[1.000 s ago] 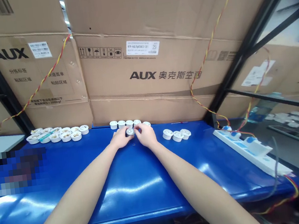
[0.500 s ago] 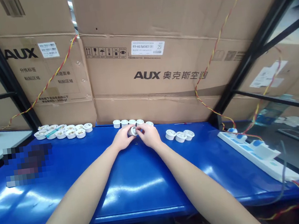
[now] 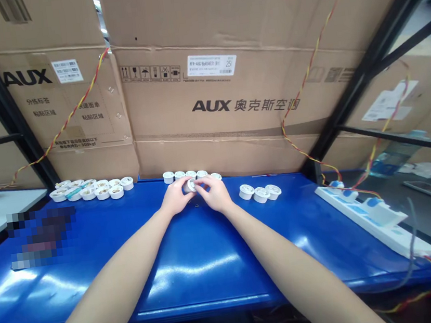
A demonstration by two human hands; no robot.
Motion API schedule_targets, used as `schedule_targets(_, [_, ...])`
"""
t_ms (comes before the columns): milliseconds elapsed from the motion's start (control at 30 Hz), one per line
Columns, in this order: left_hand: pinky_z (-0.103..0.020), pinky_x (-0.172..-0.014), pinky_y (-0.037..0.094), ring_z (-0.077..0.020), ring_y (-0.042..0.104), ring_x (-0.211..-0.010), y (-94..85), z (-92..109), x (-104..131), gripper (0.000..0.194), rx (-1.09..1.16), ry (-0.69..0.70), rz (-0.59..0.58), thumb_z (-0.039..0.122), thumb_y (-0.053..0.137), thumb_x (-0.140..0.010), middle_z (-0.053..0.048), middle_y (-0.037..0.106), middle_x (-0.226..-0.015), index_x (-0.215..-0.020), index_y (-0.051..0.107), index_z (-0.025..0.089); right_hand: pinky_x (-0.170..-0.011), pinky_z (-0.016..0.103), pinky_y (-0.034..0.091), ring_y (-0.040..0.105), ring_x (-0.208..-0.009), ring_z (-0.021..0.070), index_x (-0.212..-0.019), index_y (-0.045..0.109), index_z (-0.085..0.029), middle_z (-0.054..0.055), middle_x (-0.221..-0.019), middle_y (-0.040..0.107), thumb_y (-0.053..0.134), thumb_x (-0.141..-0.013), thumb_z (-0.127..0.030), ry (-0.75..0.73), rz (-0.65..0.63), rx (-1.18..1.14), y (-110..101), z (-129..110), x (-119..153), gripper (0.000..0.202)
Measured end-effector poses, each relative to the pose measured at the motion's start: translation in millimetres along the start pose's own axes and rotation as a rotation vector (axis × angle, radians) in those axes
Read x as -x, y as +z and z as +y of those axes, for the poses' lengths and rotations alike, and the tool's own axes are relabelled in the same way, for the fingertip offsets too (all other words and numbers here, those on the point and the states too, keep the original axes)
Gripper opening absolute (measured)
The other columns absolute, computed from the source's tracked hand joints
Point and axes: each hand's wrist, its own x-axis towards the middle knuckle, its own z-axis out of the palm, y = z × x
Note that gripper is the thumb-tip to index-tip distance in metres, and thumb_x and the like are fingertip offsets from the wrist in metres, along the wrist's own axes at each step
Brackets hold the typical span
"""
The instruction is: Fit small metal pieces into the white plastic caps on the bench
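Observation:
My left hand [image 3: 175, 196] is closed round a small round white part [image 3: 191, 185], tilted so its face shows. My right hand [image 3: 214, 193] meets it from the right, thumb and finger pinched at the part's edge; whatever small piece they may hold is too small to make out. Just behind my hands, a row of white round parts [image 3: 168, 177] stands along the cardboard. Three more white round parts [image 3: 261, 194] sit to the right. A tiny dark piece lies on the blue table [image 3: 194, 248] below my hands.
Several white cups with small contents [image 3: 102, 190] are grouped at the back left. On the right lies a white power strip [image 3: 375, 220] with plugs and cables. Cardboard [image 3: 211, 130] walls the back between black metal posts. A pixelated patch covers something at the left.
The view has shifted slightly. Both hands stay at the same white part, with a small change in how the right fingers sit at its edge.

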Motion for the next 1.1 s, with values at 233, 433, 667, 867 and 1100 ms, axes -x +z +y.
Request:
schedule_targets(233, [-0.036,-0.098,0.051,-0.0213,0.065,-0.11,3.4,-1.5,1.6,0.05,0.19,0.048,-0.019,0.011,0.065,-0.073,-0.005,0.067,-0.119,-0.121,0.053,0.021,-0.095,0.038,0.047,0.058,-0.111,0.0234,-0.123,0.058,-0.025,0.007,-0.123,0.062,0.069,-0.082,-0.035,-0.062,-0.027,0.066,3.2,-9.0,2.4,0.044])
schedule_targets(433, [-0.042,-0.107,0.044,-0.0242,0.058,-0.121,4.6,-7.7,1.7,0.056,0.092,0.087,-0.028,0.014,0.065,-0.074,-0.008,0.062,-0.128,-0.127,0.048,0.021,-0.095,0.038,0.042,0.056,-0.11,0.0267,-0.12,0.061,-0.021,0.01,-0.116,0.066,0.065,-0.084,-0.039,0.012,-0.162,0.417,-12.9,-9.3,-4.3,0.04])
schedule_targets(667, [-0.043,-0.104,0.046,-0.0243,0.059,-0.115,3.0,-10.3,3.3,0.047,-0.041,0.026,-0.006,0.015,0.059,-0.076,-0.007,0.064,-0.118,-0.122,0.052,0.021,-0.09,0.045,0.039,0.057,-0.107,0.035,-0.105,0.07,-0.021,0.015,-0.101,0.071,0.063,-0.08,-0.051,0.485,-0.324,0.722,-60.0,16.7,-6.6,0.04])
schedule_targets(867, [-0.043,-0.1,0.047,-0.0256,0.059,-0.111,2.9,-7.9,2.5,0.036,-0.123,-0.011,-0.008,0.013,0.056,-0.076,-0.008,0.065,-0.114,-0.111,0.059,0.02,-0.093,0.052,0.036,0.054,-0.11,0.0403,-0.107,0.068,-0.014,0.023,-0.113,0.066,0.063,-0.08,-0.046,0.551,-0.144,0.85,-64.5,36.2,0.0,0.042])
schedule_targets(1100, [-0.043,-0.099,0.048,-0.0252,0.058,-0.11,2.6,-9.5,2.1,0.032,-0.151,-0.037,-0.002,0.005,0.047,-0.078,-0.006,0.066,-0.111,-0.1,0.064,0.022,-0.105,0.053,0.027,0.05,-0.118,0.0351,-0.119,0.061,-0.018,0.018,-0.123,0.063,0.064,-0.084,-0.041,0.212,-0.238,0.787,-28.7,27.4,-7.2,0.042])
